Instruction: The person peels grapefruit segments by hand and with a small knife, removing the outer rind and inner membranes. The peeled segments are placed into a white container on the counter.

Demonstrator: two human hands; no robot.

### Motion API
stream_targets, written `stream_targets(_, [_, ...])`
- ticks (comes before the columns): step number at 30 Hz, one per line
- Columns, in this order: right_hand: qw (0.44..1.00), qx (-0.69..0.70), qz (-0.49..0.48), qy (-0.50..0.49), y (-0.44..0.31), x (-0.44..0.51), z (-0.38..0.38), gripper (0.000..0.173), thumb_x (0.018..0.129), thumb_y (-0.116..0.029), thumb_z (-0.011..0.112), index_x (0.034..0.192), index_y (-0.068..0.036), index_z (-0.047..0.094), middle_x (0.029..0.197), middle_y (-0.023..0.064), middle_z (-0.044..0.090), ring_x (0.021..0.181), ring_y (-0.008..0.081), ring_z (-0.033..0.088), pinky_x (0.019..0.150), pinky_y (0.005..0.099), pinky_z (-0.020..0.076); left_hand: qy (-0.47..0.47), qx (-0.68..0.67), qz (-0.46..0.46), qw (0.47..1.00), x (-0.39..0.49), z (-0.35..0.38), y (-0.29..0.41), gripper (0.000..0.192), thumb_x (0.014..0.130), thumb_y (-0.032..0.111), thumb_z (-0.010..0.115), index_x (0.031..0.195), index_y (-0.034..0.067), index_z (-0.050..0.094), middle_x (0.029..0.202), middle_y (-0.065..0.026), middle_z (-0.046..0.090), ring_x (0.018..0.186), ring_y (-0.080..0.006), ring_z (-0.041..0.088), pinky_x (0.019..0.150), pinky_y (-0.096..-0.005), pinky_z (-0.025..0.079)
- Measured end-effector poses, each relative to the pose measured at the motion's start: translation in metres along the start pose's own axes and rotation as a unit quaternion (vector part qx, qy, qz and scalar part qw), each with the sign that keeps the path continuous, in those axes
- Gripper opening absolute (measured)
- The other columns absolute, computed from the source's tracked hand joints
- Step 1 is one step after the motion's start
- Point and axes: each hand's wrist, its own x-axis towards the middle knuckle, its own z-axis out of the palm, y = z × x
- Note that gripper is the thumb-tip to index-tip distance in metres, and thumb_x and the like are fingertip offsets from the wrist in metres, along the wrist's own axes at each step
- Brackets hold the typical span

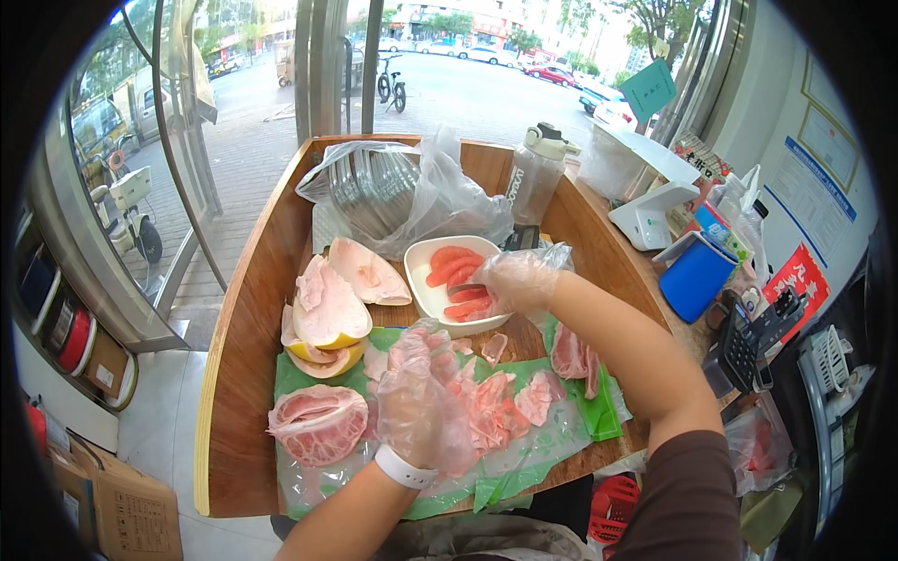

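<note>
My right hand (523,280), in a clear plastic glove, reaches over the edge of a white square bowl (429,300). Its fingertips touch peeled red pomelo segments (452,266) there; a dark narrow edge shows by them, too small to name. My left hand (417,407), also gloved, is over torn membrane scraps (491,407) on green and clear plastic sheeting (547,456). Its fingers are partly hidden, so whether it grips anything is unclear. A peeled pomelo half (319,424) lies left of it. Thick pomelo rinds (333,308) are stacked behind, and another pomelo piece (572,354) lies under my right forearm.
Raised wooden sides (238,343) border the table. Toward the back stand a plastic bag of clear containers (379,186) and a drinking bottle (539,172). A blue cup (698,273), a white device (652,214) and a telephone (740,343) occupy the right counter.
</note>
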Motion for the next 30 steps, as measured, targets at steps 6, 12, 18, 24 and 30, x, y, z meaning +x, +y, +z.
stream_targets(6, [0.996, -0.077, -0.032, 0.032, 0.005, 0.003, 0.008, 0.042, 0.077, -0.043, 0.066, 0.104, -0.011, 0.066, 0.082, 0.0143, 0.065, 0.074, 0.0317, 0.065, 0.063, 0.0418, 0.0518, -0.006, -0.006, -0.007, 1.0, 0.003, -0.001, -0.002, 0.027, 0.093, 0.022, 0.054, 0.117, 0.009, 0.051, 0.106, -0.004, 0.056, 0.089, -0.0141, 0.052, 0.082, -0.033, 0.047])
stream_targets(12, [0.995, -0.1, -0.004, 0.027, 0.0, 0.002, 0.008, 0.046, 0.081, -0.053, 0.06, 0.105, -0.015, 0.067, 0.08, 0.0161, 0.065, 0.074, 0.0318, 0.066, 0.062, 0.0414, 0.0519, -0.002, -0.042, -0.063, 0.997, 0.001, 0.004, 0.003, 0.023, 0.093, 0.019, 0.053, 0.115, 0.01, 0.052, 0.105, -0.0026, 0.056, 0.089, -0.0153, 0.052, 0.087, -0.0435, 0.049])
stream_targets(18, [0.994, -0.104, -0.038, 0.016, -0.002, 0.001, 0.006, 0.048, 0.081, -0.053, 0.059, 0.108, -0.015, 0.066, 0.081, 0.0156, 0.065, 0.074, 0.0322, 0.066, 0.062, 0.0413, 0.0516, -0.009, -0.029, -0.06, 0.998, 0.001, 0.004, 0.003, 0.025, 0.093, 0.019, 0.054, 0.116, 0.008, 0.052, 0.105, -0.0032, 0.057, 0.092, -0.0149, 0.054, 0.086, -0.0395, 0.048])
stream_targets(24, [0.998, 0.034, -0.002, 0.046, -0.001, -0.011, -0.013, 0.044, 0.078, -0.043, 0.065, 0.104, -0.007, 0.066, 0.079, 0.0166, 0.066, 0.074, 0.0322, 0.065, 0.065, 0.0421, 0.0507, -0.006, -0.003, -0.037, 0.999, 0.004, 0.003, 0.0, 0.026, 0.093, 0.017, 0.055, 0.116, 0.006, 0.053, 0.099, -0.0025, 0.06, 0.085, -0.0117, 0.055, 0.077, -0.0264, 0.045])
stream_targets(30, [0.995, 0.062, 0.036, -0.07, 0.0, -0.004, -0.022, 0.034, 0.075, -0.03, 0.066, 0.096, -0.003, 0.066, 0.08, 0.0184, 0.065, 0.074, 0.0332, 0.064, 0.066, 0.0412, 0.0501, -0.036, 0.028, -0.041, 0.998, 0.004, 0.001, 0.001, 0.028, 0.096, 0.025, 0.054, 0.115, 0.006, 0.049, 0.102, -0.0027, 0.057, 0.087, -0.0086, 0.052, 0.08, -0.023, 0.045])
